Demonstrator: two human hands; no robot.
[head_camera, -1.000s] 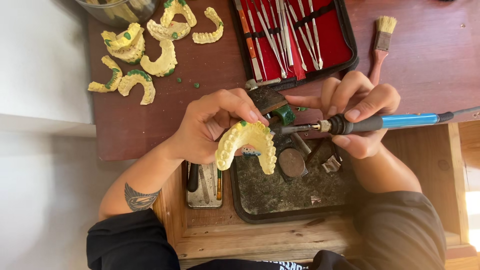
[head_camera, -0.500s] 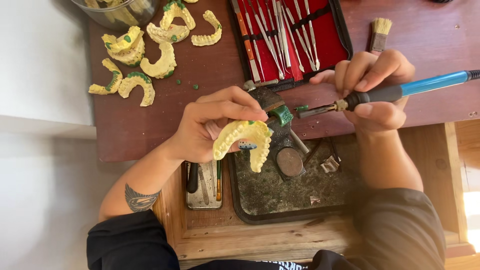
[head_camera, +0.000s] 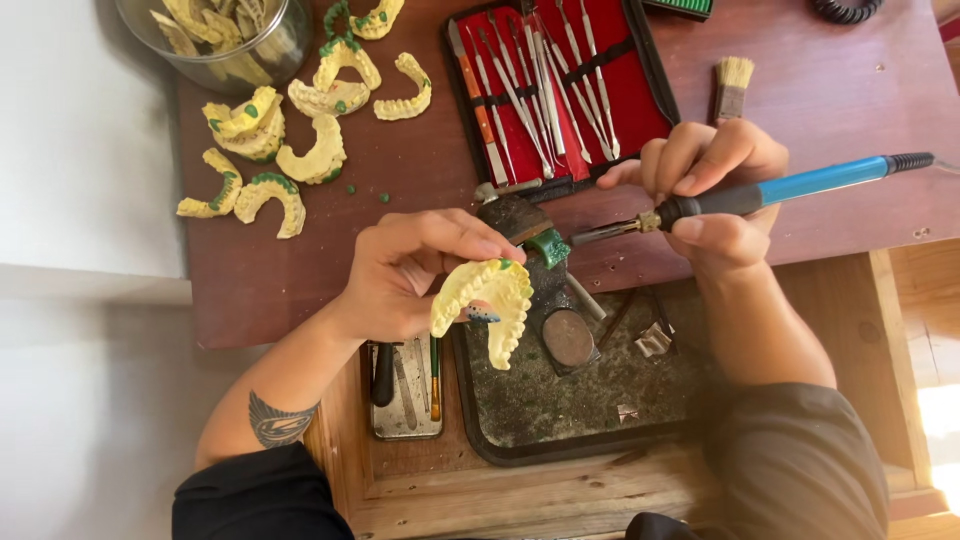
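My left hand (head_camera: 405, 272) grips a pale yellow plaster dental cast (head_camera: 487, 303), arch-shaped, held over the dark tray. My right hand (head_camera: 712, 195) holds a blue-handled electric heating tool (head_camera: 760, 195) like a pen. Its metal tip rests against a green wax block (head_camera: 549, 247) just right of the cast, beside a dark round lump (head_camera: 513, 217).
Several more yellow casts (head_camera: 290, 140) with green wax lie at the table's upper left by a glass jar (head_camera: 222, 35). An open red instrument case (head_camera: 560, 85), a small brush (head_camera: 733, 87), a dark tray (head_camera: 585, 400) and a tin of tools (head_camera: 405, 390) surround my hands.
My right hand lifted the tool upward and tilted it, moving its tip from near the cast to the green wax block. The left hand turned the cast slightly.
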